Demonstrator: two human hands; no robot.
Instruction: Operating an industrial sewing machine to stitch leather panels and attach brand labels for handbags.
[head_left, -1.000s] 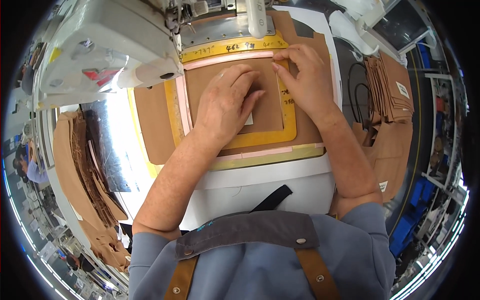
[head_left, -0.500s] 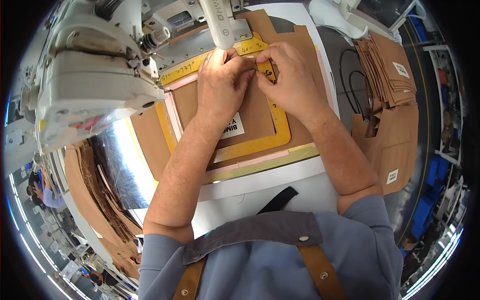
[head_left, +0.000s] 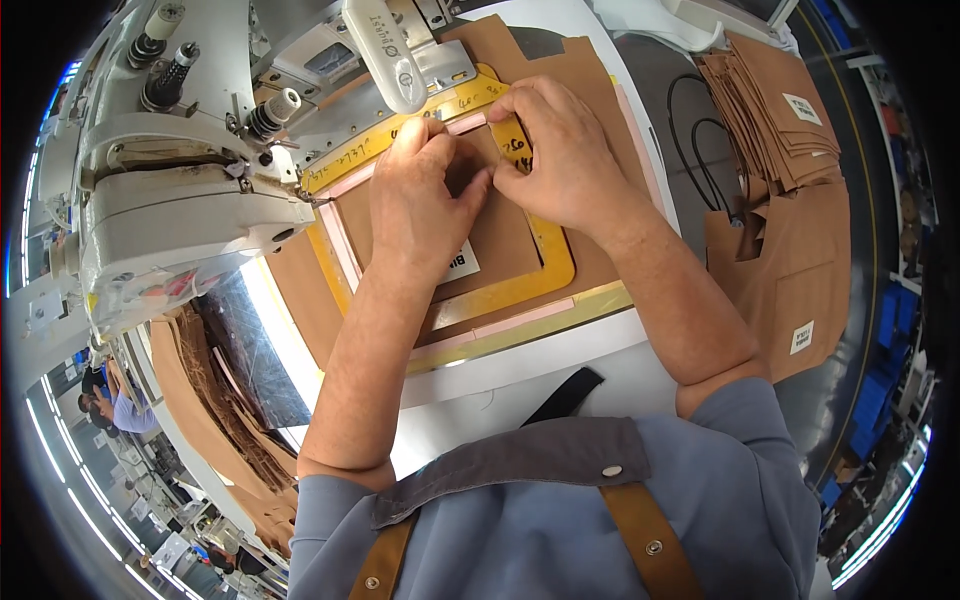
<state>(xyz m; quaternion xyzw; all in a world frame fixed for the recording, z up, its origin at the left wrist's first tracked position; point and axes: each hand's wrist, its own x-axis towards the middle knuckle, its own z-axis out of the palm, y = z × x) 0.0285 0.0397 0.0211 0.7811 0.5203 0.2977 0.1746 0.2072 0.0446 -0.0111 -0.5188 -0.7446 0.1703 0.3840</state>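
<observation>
Partly hidden behind left hand: brown material.

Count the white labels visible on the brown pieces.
3: one label inside the yellow frame, beside the left hand; a second label on the brown stack at upper right; a third label on the brown piece below it. Others may be hidden.

Head camera looks down at nearby hands.

Yellow frame, brown panel, pale pink strip, white machine
</observation>
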